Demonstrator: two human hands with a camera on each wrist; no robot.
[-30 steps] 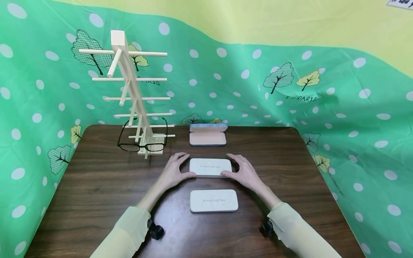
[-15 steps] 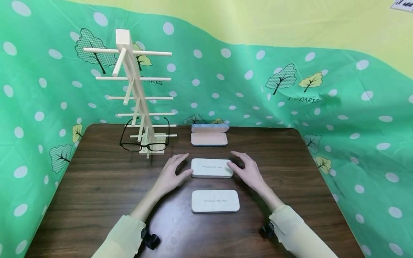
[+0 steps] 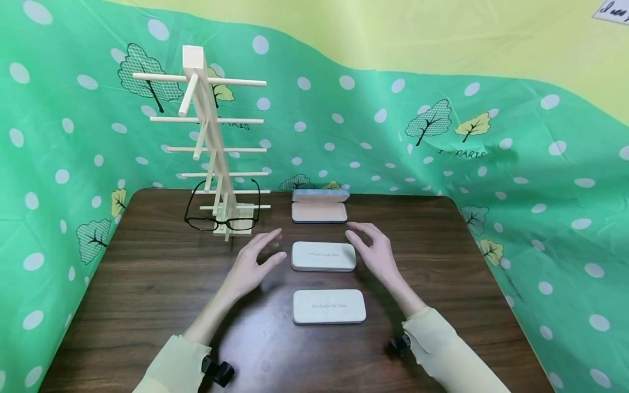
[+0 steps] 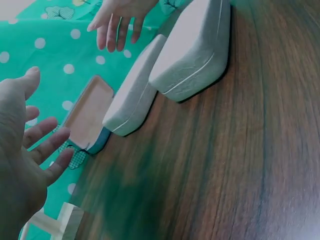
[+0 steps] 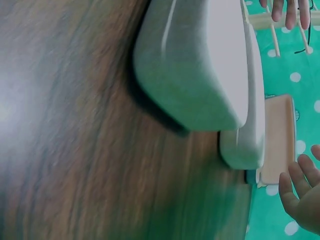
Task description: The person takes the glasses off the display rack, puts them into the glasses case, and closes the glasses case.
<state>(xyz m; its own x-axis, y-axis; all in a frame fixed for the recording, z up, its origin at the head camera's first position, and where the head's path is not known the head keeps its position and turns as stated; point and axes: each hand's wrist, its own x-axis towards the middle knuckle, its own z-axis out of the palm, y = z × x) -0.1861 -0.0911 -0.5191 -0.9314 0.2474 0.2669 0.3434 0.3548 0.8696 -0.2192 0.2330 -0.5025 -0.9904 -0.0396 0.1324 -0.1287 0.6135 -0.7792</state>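
Note:
Two closed white glasses cases lie flat, one behind the other: the middle case [image 3: 323,256] and the near case [image 3: 329,307], both with small print on the lid. My left hand [image 3: 251,268] is apart from the middle case on its left side, fingers loosely extended and holding nothing. On the other side, my right hand [image 3: 375,255] hovers by that case's far right corner, also holding nothing. Behind them stands a blue glasses case [image 3: 319,213] with its lid up and a pale pink lining. Both wrist views show spread, relaxed fingers on the left hand [image 4: 30,145] and right hand [image 5: 305,192].
A wooden peg rack [image 3: 208,125] rises at the back left of the brown table [image 3: 147,305]. Black-framed glasses [image 3: 221,222] hang low on it, close to my left fingertips. A green dotted cloth [image 3: 373,142] surrounds the table's back and sides.
Both hands have come away from the ends of the middle case, the left moving leftward and the right slightly farther back. The cases have stayed in place on the table.

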